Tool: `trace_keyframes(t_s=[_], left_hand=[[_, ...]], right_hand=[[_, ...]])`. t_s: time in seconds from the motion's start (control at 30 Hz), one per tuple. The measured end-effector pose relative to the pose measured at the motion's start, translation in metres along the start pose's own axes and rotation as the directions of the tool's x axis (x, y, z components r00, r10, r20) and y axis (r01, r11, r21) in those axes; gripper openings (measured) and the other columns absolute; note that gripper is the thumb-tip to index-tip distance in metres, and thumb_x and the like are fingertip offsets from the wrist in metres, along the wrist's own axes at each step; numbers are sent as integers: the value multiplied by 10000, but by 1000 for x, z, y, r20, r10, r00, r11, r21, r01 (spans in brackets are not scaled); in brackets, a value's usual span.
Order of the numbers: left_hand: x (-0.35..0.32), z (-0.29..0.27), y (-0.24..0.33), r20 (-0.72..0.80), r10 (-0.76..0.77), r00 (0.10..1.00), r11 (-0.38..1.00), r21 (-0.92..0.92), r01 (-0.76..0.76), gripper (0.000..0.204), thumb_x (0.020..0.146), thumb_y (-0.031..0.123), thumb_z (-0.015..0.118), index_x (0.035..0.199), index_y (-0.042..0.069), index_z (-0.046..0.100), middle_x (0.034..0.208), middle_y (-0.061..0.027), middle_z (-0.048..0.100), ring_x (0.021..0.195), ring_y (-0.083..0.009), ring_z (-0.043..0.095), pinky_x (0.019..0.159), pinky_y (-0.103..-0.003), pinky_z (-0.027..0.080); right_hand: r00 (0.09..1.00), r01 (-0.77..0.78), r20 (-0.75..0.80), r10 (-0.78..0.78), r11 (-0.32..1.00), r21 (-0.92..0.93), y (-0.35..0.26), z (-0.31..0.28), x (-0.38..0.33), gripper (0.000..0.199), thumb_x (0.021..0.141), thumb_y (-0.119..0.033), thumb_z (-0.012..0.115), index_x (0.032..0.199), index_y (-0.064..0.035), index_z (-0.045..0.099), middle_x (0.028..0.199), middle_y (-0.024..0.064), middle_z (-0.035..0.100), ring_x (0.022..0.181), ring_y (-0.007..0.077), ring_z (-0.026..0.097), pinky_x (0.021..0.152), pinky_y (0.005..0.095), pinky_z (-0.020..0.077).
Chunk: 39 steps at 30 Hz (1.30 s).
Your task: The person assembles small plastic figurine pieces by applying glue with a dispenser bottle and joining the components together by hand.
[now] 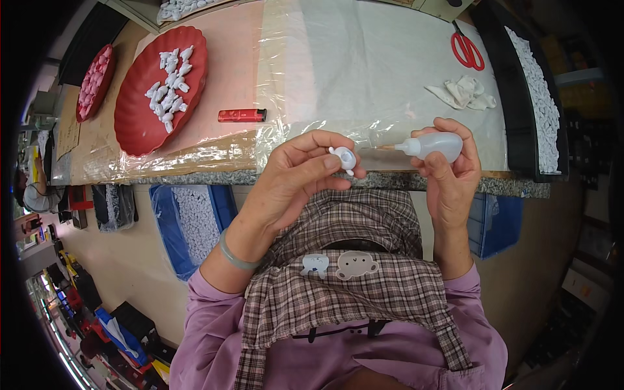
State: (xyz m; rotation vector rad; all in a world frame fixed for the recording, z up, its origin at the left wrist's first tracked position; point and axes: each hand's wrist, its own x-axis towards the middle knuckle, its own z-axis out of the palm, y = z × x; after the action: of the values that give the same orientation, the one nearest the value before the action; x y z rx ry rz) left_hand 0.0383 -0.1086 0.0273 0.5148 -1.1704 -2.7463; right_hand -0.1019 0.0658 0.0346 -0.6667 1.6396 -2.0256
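Between the thumb and fingers of my left hand [296, 166] is a small white plastic figure part [345, 158], its round hollow facing up. My right hand [452, 172] grips a translucent squeeze bottle [437, 147] lying on its side in the fingers. The bottle's thin nozzle [388, 147] points left at the white part, with a gap between them. Both hands are above the near edge of the table. Beyond the left hand, a red lighter [242, 116] lies on the plastic-covered surface.
A red scalloped dish [133, 97] holding white figure pieces stands at left; behind it is a red bowl [95, 83] of pink pieces. Red-handled scissors [467, 52] and a crumpled white cloth [463, 93] lie right. A black tray [525, 133] of white parts borders them. Blue crates [170, 227] sit below.
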Motion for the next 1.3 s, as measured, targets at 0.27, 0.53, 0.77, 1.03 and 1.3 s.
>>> trace_keyframes(t_s=[0.27, 0.53, 0.77, 1.03, 1.3], left_hand=[[1, -10, -6, 100, -4, 995, 985, -172, 21, 269, 894, 78, 590, 1144, -19, 594, 1014, -130, 647, 871, -156, 632, 745, -226, 520], [1, -11, -6, 54, -51, 997, 985, -164, 59, 313, 902, 100, 591, 1181, -42, 577, 1040, -152, 646, 856, -136, 626, 758, -219, 518], [0, -9, -6, 36, -63, 997, 984, -167, 68, 320, 911, 105, 582, 1187, -55, 570, 1023, -160, 650, 842, -137, 638, 773, -218, 535], [0, -12, -8, 36, -73, 997, 986, -150, 78, 326, 912, 108, 581, 1191, -59, 565, 1014, -165, 651, 840, -135, 640, 785, -225, 536], [0, -13, -9, 51, -97, 994, 977, -187, 104, 320, 914, 103, 576, 1188, -61, 564, 1022, -173, 649, 847, -142, 647, 786, -226, 540]], right_hand=[[979, 201, -4, -204, 968, -152, -7, 9, -4, 502, 918, -305, 595, 1264, 32, 457, 962, 146, 637, 693, 108, 567, 570, 203, 441], [929, 370, 121, -351, 848, -380, -11, 10, -11, 503, 954, -312, 528, 1294, 46, 430, 950, 160, 641, 685, 102, 552, 573, 219, 446], [894, 448, 183, -410, 787, -424, -10, 8, -10, 493, 958, -282, 523, 1305, 53, 417, 952, 170, 643, 693, 109, 563, 585, 228, 459], [883, 470, 218, -416, 764, -442, -9, 9, -9, 478, 963, -269, 513, 1300, 58, 421, 947, 175, 643, 685, 119, 574, 566, 227, 467], [884, 466, 217, -413, 762, -449, -7, 9, -10, 473, 961, -266, 518, 1295, 57, 429, 939, 174, 646, 679, 119, 576, 568, 226, 468]])
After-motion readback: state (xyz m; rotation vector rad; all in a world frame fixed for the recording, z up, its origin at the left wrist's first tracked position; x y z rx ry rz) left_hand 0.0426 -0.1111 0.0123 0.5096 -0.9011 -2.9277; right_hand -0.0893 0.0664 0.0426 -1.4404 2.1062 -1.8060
